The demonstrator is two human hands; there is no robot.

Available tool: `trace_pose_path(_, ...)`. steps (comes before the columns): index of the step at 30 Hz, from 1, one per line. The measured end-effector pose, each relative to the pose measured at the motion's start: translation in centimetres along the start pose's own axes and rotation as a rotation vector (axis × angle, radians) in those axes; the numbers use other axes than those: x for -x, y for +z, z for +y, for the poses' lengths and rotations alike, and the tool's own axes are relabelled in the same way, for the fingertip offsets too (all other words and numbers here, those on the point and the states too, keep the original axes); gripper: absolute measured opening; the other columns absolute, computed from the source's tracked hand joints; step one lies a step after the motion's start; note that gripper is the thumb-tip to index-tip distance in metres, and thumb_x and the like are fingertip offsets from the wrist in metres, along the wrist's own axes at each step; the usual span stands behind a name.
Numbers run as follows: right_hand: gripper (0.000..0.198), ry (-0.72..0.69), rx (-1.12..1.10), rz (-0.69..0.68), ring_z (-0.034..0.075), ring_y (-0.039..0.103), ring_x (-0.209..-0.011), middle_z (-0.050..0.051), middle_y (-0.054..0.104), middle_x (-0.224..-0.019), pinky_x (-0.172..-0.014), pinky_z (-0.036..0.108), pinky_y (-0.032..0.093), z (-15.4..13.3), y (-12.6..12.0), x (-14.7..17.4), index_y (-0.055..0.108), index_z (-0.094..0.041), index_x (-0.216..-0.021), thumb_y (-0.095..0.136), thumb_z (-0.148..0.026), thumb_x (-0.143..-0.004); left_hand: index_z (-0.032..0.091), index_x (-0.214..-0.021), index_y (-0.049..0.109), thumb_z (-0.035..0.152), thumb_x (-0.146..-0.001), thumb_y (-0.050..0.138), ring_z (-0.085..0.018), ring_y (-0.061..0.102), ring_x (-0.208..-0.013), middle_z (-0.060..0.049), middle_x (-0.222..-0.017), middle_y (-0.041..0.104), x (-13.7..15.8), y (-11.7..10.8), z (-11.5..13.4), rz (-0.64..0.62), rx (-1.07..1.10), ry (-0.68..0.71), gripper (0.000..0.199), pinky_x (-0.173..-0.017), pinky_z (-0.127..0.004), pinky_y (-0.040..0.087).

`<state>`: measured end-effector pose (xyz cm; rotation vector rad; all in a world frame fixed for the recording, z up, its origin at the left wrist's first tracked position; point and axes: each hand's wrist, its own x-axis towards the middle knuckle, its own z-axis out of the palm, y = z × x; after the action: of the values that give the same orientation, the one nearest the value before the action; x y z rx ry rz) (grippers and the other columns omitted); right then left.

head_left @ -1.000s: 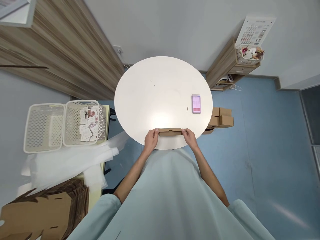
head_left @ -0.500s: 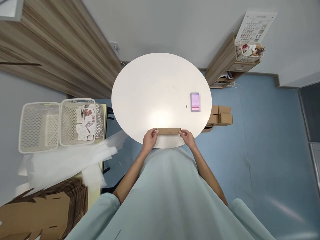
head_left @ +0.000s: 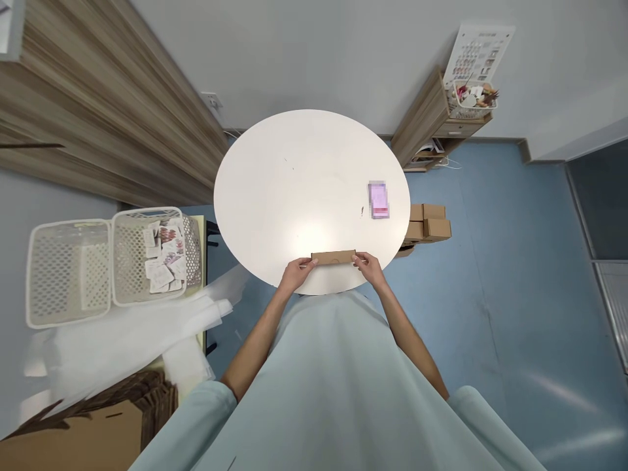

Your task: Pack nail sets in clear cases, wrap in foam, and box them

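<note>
A small brown cardboard box (head_left: 334, 258) is held near the front edge of the white oval table (head_left: 275, 190), its narrow side with a half-round thumb notch towards me. My left hand (head_left: 296, 271) pinches its left end between thumb and fingers. At the right end, my right hand (head_left: 369, 267) grips the corner in the same way. The box looks closed, and what it contains is hidden. A pixelated pink-and-white phone-like object (head_left: 379, 200) lies on the table to the right, beyond my right hand.
To the left are white plastic baskets (head_left: 118, 258), one with small packets, white sheets (head_left: 142, 327) and stacked flat cardboard (head_left: 88, 432). Brown boxes (head_left: 429, 222) are piled right of the table. Behind them stands a wooden cabinet (head_left: 426, 124) with a basket of items (head_left: 473, 98).
The box has tipped slightly, its right end now a little higher in view. My left hand has shifted slightly right and down. The whole view has turned a little.
</note>
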<state>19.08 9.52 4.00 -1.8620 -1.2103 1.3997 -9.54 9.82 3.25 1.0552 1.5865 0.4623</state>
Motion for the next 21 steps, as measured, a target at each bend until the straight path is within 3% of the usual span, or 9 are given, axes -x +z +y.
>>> trace_pose_path(5,0.049,-0.065,-0.053,0.07,0.031,0.074,-0.114,0.011,0.08,-0.12,-0.102,0.046,0.058,-1.3,0.0,1.0,0.08,-0.021,-0.109,0.072,-0.064,-0.087,0.022,-0.121,0.078,0.058,-0.087,0.073,-0.031,0.074,-0.113,-0.01,-0.131,0.076,-0.3,-0.9,0.1,-0.066,-0.015,0.114,0.05,-0.098,-0.041,0.059)
trace_pose_path(8,0.051,-0.059,-0.113,0.113,0.031,0.072,-0.12,0.011,0.079,-0.124,-0.109,0.045,0.055,-1.2,0.0,2.2,0.081,-0.021,-0.109,0.07,-0.067,-0.088,0.021,-0.127,0.076,0.052,-0.086,0.074,-0.03,0.075,-0.112,-0.009,-0.129,0.077,-0.3,-1.1,-0.3,-0.149,-0.013,0.117,0.051,-0.099,-0.039,0.059)
trace_pose_path(13,0.05,0.063,-0.077,0.135,0.034,0.073,-0.115,0.012,0.082,-0.115,-0.108,0.049,0.055,1.7,1.2,3.5,0.082,-0.021,-0.1,0.072,-0.066,-0.083,0.022,-0.123,0.076,0.052,-0.09,0.071,-0.031,0.074,-0.115,-0.009,-0.128,0.078,-0.1,-0.4,-1.9,-0.243,-0.082,0.058,0.046,-0.103,-0.041,0.057)
trace_pose_path(17,0.052,0.119,-0.119,0.203,0.033,0.074,-0.113,0.013,0.079,-0.124,-0.105,0.05,0.057,4.1,2.7,4.4,0.082,-0.02,-0.109,0.076,-0.063,-0.079,0.019,-0.134,0.07,0.043,-0.092,0.068,-0.028,0.076,-0.112,-0.012,-0.139,0.072,-0.1,0.1,-3.5,-0.21,-0.096,0.043,0.049,-0.103,-0.041,0.057)
trace_pose_path(21,0.053,0.122,-0.272,0.172,0.032,0.074,-0.116,0.007,0.08,-0.122,-0.104,0.049,0.059,4.6,3.1,6.0,0.083,-0.024,-0.116,0.077,-0.062,-0.08,0.02,-0.13,0.073,0.041,-0.091,0.069,-0.028,0.075,-0.113,-0.011,-0.14,0.072,-0.2,0.1,-4.1,-0.213,-0.093,0.085,0.044,-0.105,-0.041,0.057)
